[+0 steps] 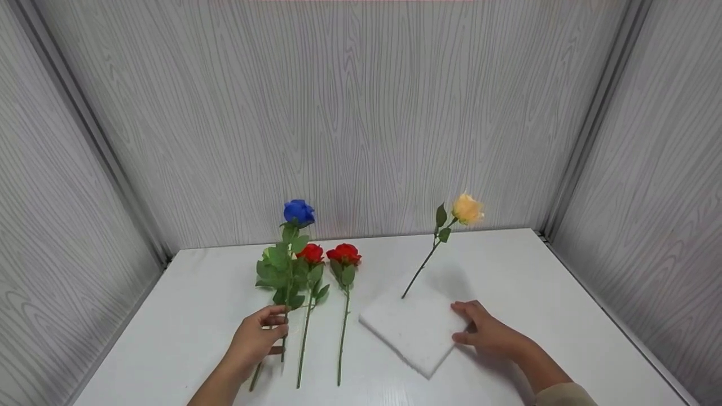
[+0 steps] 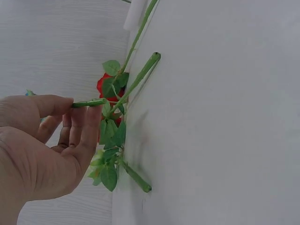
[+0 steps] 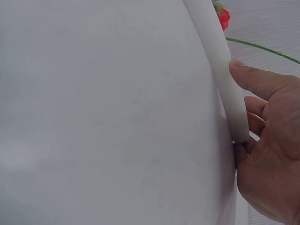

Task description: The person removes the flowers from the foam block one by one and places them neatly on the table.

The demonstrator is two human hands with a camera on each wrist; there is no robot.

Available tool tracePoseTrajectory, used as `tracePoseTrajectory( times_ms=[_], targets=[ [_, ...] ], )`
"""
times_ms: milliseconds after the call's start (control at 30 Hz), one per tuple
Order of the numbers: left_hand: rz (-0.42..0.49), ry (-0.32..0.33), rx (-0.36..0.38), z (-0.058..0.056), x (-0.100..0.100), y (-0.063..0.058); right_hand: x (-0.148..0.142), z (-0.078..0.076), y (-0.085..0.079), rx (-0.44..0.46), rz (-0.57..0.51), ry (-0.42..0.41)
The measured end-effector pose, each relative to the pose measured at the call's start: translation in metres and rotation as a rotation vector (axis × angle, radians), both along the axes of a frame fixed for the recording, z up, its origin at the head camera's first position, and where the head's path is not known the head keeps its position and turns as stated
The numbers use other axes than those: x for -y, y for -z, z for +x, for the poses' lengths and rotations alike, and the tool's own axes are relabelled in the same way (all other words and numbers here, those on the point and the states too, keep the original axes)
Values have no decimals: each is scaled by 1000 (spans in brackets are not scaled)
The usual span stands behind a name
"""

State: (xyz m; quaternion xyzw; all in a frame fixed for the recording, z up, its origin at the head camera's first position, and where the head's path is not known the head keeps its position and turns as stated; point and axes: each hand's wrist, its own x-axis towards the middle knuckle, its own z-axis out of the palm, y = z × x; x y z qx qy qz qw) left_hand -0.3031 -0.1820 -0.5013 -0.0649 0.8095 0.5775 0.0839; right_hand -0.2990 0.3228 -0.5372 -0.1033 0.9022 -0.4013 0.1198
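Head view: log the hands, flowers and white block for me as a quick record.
left hand: pinches the blue rose
blue rose: upright, raised off the table
right hand: holds the white block at its right corner
yellow rose: stands in the white block, leaning right
red roses: two, lying side by side
green rose: lies left of them, partly hidden

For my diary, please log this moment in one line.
left grip: holds blue rose | right grip: holds white foam | yellow rose: in foam
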Motion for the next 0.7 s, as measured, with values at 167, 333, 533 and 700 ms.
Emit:
tracePoseTrajectory(
  times_ms=[167, 333, 533, 700],
  targets=[
    [-22, -7, 13, 0, 7, -2, -1, 0, 1, 11, -12, 7],
    [-23, -21, 31, -1, 15, -1, -1, 0, 1, 8, -14, 6],
    [-43, -25, 32, 0, 29, -1, -1, 0, 0, 5, -32, -18],
    [-49, -33, 42, -1, 42, -2, -2, 1, 0, -13, -36, -39]
  ],
)
